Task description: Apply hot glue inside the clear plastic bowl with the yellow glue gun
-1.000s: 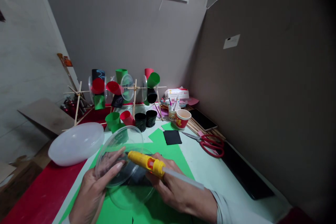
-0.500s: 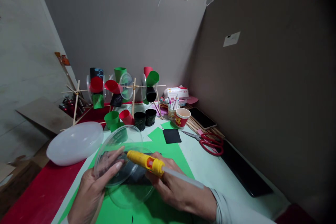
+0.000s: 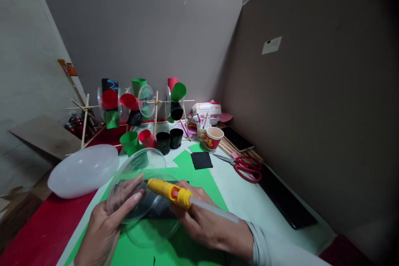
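your left hand gripped clear plastic lid, lower centre of frame; your right hand clasped yellow glue gun, nozzle at lid; judged gluing underway; three cup wheels stood finished mid-left; loose cups left unattached

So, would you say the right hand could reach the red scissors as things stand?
Probably not straight away: the right hand is occupied gripping the yellow glue gun, though the table towards the red scissors lies bare.
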`<state>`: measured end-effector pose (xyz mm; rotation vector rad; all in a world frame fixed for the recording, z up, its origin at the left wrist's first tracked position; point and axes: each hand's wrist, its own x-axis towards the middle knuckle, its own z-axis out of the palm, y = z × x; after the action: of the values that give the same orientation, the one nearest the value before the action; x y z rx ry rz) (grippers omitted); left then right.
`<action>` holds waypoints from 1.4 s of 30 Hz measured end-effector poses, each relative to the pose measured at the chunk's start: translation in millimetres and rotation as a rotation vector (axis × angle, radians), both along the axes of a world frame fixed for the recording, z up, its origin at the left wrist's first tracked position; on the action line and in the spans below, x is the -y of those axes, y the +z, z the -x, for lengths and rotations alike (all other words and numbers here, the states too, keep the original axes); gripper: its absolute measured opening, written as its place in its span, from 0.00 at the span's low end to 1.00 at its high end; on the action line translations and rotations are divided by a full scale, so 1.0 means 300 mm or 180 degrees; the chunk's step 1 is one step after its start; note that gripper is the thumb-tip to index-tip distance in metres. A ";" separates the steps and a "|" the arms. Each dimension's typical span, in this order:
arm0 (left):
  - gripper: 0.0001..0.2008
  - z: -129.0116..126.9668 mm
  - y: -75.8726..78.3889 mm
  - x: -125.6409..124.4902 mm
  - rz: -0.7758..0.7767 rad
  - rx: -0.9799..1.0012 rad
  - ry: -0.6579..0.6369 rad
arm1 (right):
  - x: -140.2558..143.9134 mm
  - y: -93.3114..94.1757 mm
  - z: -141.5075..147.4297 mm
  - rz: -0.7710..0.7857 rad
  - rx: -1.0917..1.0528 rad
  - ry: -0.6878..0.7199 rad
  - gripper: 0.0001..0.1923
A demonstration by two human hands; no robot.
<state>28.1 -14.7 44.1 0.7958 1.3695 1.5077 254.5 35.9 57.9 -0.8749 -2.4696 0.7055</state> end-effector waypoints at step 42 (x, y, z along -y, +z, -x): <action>0.25 0.030 -0.037 0.000 0.0117 0.0089 -0.0060 | 0.000 -0.008 -0.012 -0.0204 -0.0062 0.0086 0.15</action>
<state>19.2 -14.6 33.0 0.7601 1.3618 1.4698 258.1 36.0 55.6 -0.8087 -2.4769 0.6373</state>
